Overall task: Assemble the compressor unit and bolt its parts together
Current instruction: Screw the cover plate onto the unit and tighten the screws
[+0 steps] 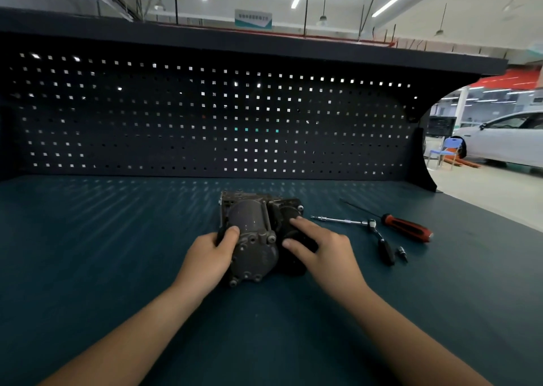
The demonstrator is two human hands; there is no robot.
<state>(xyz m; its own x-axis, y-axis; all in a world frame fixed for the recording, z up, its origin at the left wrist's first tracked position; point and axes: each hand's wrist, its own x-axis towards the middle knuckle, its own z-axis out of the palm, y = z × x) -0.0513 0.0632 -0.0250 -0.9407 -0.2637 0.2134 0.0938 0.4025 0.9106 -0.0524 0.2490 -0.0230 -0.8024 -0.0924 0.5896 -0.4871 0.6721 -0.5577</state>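
A grey metal compressor unit point(252, 232) lies on the dark blue bench top point(117, 253), with a cylindrical body toward me and a flat bracket at its far end. My left hand point(210, 256) grips its left side, thumb on the cylinder. My right hand point(323, 249) rests on the black round part point(291, 263) at the unit's right side, fingers spread over it. A ratchet wrench with an extension bar point(360, 227) lies to the right of the unit. A small loose socket bit point(402, 252) sits beside the ratchet handle.
A red and black screwdriver point(407, 227) lies right of the ratchet. A black pegboard wall point(205, 121) closes the back of the bench under a shelf. Past the bench's right end stand a white car point(505, 144) and a blue chair point(446, 150).
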